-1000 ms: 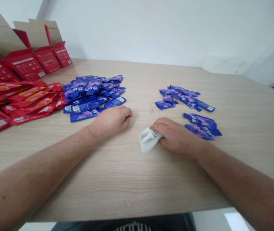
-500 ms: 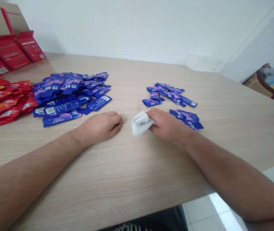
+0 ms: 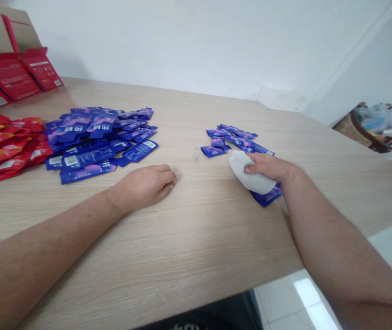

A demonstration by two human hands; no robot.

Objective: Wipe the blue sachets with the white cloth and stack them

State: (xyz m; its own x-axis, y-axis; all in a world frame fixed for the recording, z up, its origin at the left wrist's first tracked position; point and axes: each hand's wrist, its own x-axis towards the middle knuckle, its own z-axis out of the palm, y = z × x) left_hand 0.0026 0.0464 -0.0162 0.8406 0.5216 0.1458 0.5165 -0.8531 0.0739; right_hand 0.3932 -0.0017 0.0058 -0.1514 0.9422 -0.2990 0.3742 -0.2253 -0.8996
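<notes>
My right hand (image 3: 267,166) grips a crumpled white cloth (image 3: 251,174) and presses it down on a group of blue sachets (image 3: 267,197), hiding most of them. A smaller loose scatter of blue sachets (image 3: 230,140) lies just beyond the cloth. My left hand (image 3: 143,187) rests on the wooden table (image 3: 196,220) with its fingers curled, holding nothing. It lies just in front of a larger heap of blue sachets (image 3: 96,137), close to but apart from them.
A heap of red sachets (image 3: 5,149) lies at the far left of the table, behind which stand open red cartons (image 3: 10,75). The table's near edge runs above a tiled floor. A pile of mixed bags (image 3: 383,130) sits on the floor at the right, beyond the table.
My right hand has carried the cloth rightward onto the lower blue sachets, which are now mostly covered. The view has turned slightly right. My left hand stays in place.
</notes>
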